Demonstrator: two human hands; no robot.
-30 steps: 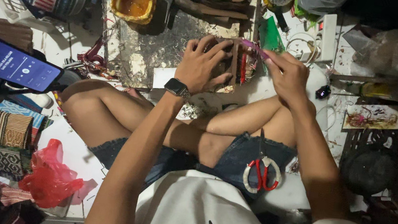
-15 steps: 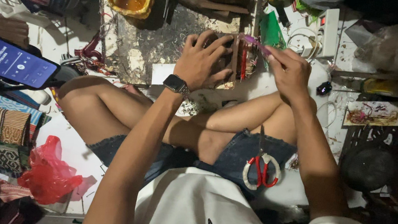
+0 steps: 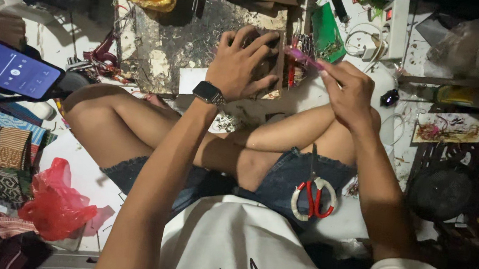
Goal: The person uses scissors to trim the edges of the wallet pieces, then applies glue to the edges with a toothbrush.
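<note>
Head view: left hand [image 3: 241, 62] presses a brown piece [image 3: 269, 65] flat; right hand [image 3: 345, 93] pinches a pink tool [image 3: 299, 55], work apparently midway.

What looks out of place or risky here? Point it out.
The red-handled scissors lie loose on the person's lap, on the denim shorts, blades toward the knees, away from the work board. Both hands, left hand and right hand, are busy up front.
</note>
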